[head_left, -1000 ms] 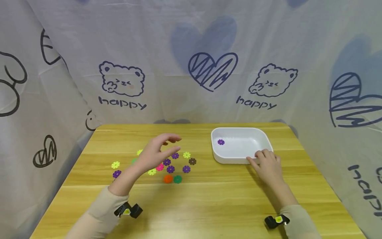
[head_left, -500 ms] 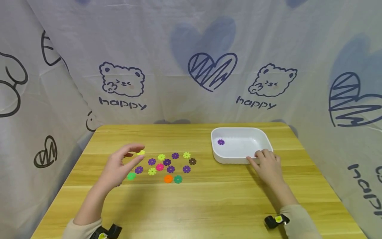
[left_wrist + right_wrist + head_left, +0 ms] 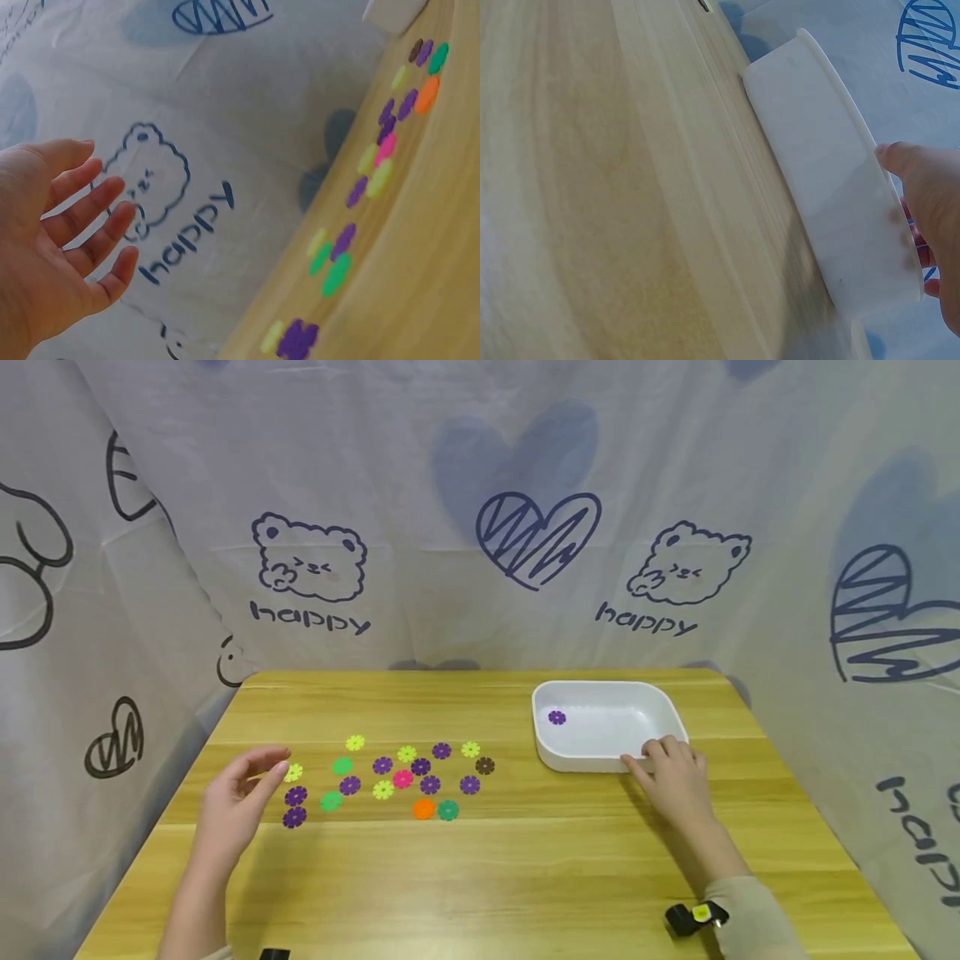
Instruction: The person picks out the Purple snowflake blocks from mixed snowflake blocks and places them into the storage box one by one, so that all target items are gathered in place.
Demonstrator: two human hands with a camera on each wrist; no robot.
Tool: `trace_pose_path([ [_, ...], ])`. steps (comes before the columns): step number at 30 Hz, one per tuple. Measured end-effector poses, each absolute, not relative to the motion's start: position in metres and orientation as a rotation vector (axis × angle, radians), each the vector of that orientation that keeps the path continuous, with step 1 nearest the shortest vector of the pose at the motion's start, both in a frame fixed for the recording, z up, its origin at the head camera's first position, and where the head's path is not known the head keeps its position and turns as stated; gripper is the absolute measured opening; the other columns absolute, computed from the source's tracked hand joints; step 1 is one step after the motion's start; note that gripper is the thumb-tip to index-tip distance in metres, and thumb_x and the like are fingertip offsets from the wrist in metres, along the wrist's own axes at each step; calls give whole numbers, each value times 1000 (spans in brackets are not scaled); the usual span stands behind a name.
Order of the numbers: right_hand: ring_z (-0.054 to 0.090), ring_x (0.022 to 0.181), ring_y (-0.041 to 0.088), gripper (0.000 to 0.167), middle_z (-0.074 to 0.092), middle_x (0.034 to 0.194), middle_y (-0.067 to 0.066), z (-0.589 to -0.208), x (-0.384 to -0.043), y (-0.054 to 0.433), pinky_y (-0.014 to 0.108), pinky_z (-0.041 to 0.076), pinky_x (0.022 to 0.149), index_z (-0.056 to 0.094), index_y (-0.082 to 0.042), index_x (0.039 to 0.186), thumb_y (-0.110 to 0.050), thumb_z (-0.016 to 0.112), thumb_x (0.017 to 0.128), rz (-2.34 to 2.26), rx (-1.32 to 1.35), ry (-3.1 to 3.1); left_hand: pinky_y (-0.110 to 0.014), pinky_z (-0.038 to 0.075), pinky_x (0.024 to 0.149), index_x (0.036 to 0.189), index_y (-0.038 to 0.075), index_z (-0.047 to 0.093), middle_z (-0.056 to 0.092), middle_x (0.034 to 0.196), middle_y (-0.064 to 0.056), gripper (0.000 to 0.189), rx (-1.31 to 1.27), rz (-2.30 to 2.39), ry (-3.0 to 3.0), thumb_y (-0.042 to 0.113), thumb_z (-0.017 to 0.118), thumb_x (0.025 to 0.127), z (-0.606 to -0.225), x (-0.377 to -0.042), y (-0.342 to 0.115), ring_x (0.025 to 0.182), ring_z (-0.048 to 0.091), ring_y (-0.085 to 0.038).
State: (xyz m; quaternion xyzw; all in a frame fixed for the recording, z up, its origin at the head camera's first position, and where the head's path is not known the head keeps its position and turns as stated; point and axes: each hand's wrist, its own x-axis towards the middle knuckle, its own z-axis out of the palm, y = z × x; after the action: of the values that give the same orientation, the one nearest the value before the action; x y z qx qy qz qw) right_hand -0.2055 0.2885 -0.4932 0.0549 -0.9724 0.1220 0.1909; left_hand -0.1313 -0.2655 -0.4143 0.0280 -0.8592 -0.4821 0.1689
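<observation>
My left hand (image 3: 234, 797) hovers over the table's left side, thumb and fingers apart and holding nothing; in the left wrist view its fingers (image 3: 88, 206) are spread and loosely bent. Close to its fingertips lie a yellow notched plastic disc (image 3: 295, 772) and two purple notched discs (image 3: 296, 796). At the right, my right hand (image 3: 675, 783) grips the front rim of a white plastic tray (image 3: 618, 727), fingers over the edge. The right wrist view shows the thumb on the rim of the tray (image 3: 817, 165). One purple disc (image 3: 557, 717) lies inside it.
Several more notched discs lie flat across the left and middle of the wooden table (image 3: 510, 877), among them a pink one (image 3: 402, 779), an orange one (image 3: 423, 809) and a brown one (image 3: 484, 766). A printed curtain (image 3: 420, 577) hangs behind the table and along both sides.
My left hand has swept left from above the middle discs to the leftmost ones, uncovering green, yellow and purple discs. The right hand and tray have stayed in place.
</observation>
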Motion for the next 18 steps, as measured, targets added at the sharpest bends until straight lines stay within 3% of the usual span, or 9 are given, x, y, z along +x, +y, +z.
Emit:
trace_pose_path([
  [5,53,100,40,42,59,98,15,-492,-205,288,62,35,92,62,-4,99,-46,58,95,343,150,-2749,-3,44,77,119,3,63,60,94,31,32,316,-1459,-2294,26,61,96,-435,-136,-274,90,57,11],
  [11,53,100,40,43,59,98,15,-493,-205,288,62,35,93,62,-5,100,-47,57,95,343,142,-2755,-4,45,73,114,3,66,61,88,31,28,418,-1496,-2212,22,66,94,-462,-147,-284,87,58,10],
  [15,54,99,39,41,59,98,15,-493,-205,288,62,35,92,62,-5,99,-46,59,94,345,146,-2740,-3,46,74,117,4,64,59,88,32,32,460,-1496,-2269,24,67,92,-477,-153,-289,89,55,9],
  [18,54,99,40,40,58,98,15,-493,-205,288,62,35,92,62,-5,99,-45,60,94,347,149,-2733,-2,45,75,120,4,63,64,97,22,35,468,-1456,-2370,25,68,92,-487,-156,-293,88,52,12],
])
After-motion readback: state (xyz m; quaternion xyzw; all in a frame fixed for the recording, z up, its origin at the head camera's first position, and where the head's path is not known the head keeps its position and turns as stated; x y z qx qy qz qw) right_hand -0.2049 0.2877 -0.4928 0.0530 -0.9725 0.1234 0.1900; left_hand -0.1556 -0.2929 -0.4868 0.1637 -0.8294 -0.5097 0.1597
